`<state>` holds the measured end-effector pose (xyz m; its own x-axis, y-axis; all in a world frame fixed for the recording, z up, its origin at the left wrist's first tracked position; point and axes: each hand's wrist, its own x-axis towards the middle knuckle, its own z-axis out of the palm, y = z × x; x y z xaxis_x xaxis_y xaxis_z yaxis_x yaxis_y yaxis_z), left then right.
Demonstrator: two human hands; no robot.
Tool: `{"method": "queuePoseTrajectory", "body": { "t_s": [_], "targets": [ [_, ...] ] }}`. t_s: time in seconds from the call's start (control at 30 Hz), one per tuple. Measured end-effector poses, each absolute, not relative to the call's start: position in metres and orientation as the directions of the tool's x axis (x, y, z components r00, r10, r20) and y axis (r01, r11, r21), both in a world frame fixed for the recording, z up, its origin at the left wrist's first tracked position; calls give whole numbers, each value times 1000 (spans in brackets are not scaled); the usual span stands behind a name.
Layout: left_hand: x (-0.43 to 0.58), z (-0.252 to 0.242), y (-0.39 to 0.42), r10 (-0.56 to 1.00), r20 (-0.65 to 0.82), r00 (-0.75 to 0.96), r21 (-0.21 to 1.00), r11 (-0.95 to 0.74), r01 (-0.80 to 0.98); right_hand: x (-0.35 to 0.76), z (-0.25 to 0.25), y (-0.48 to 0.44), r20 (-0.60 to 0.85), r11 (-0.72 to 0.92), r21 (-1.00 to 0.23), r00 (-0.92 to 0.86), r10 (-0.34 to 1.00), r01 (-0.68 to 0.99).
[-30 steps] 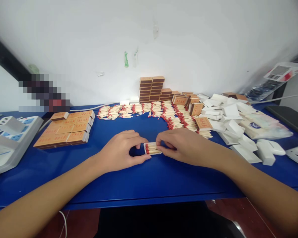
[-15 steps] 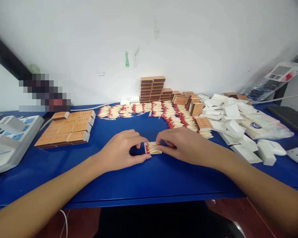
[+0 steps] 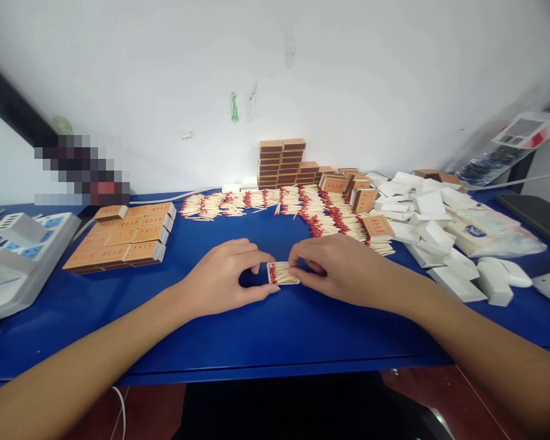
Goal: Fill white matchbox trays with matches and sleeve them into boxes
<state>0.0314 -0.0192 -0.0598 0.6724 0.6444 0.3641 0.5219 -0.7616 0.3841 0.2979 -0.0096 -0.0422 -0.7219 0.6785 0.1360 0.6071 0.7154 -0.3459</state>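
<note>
A small white matchbox tray lies on the blue table between my hands, with red-headed matches in it, their heads mostly toward the left. My left hand grips the tray's left end, index finger at the far corner and thumb at the near one. Over the tray's right end, the fingers of my right hand are pinched together on the plain ends of the matches. The fingertips hide that end of the tray, so how many matches they hold is unclear.
Loose matches spread in a curved band behind my hands. Closed matchboxes lie in a block at left and in a stack by the wall. White trays are heaped at right. A power strip sits far left.
Both hands and the tray stay almost where they were. The view has shifted very slightly.
</note>
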Motion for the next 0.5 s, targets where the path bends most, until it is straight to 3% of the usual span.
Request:
{"method": "queuePoseTrajectory", "body": {
  "t_s": [0.5],
  "targets": [
    [31,-60,-19,652,356,670,391,-755,527,293,-47,-10,216,751,-343,-730,648,565]
  ]
}}
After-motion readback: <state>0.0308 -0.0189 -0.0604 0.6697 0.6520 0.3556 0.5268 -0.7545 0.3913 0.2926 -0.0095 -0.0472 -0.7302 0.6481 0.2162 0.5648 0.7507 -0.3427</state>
